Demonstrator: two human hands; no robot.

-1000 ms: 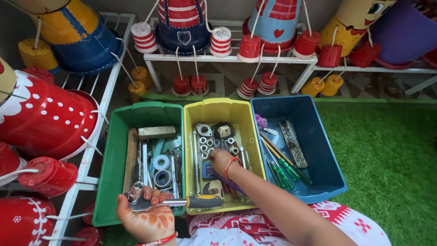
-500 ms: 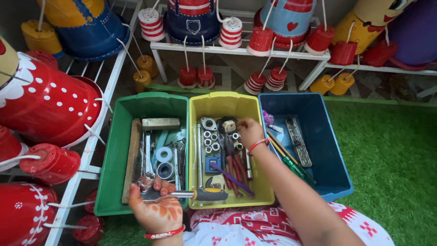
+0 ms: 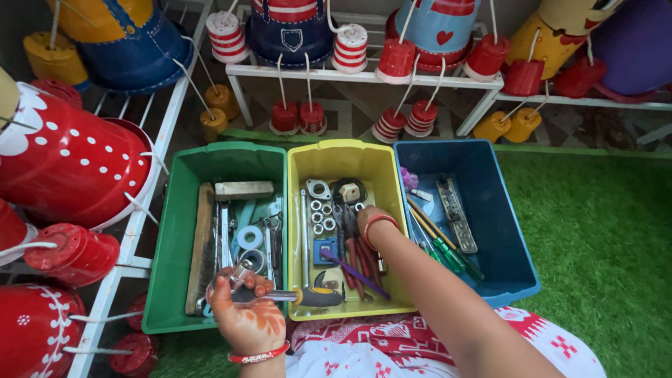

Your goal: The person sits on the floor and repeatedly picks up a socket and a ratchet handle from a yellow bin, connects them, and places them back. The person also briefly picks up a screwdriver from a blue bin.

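Note:
Three plastic bins stand side by side: a green bin [image 3: 168, 231], a yellow bin [image 3: 336, 148] and a blue bin [image 3: 490, 161]. My left hand [image 3: 248, 318] grips a hammer [image 3: 318, 297] by its metal shaft near the head, at the green bin's front edge. The black and yellow handle lies across into the yellow bin. My right hand [image 3: 362, 218], with a red bangle at the wrist, reaches down into the yellow bin among pliers and red-handled tools. Its fingers are hidden. Metal washers [image 3: 318, 217] lie just left of it.
The green bin holds a wooden block [image 3: 243, 190], a tape roll [image 3: 250, 238] and wrenches. The blue bin holds screwdrivers [image 3: 444, 252] and a metal bracket [image 3: 455, 213]. Painted pots [image 3: 70, 161] crowd the left, a white rack [image 3: 364, 73] with more stands behind, and green turf [image 3: 602, 238] lies right.
My left hand has lifted the hammer slightly toward me. My right hand has moved from the yellow bin's front to its middle, deeper among the tools.

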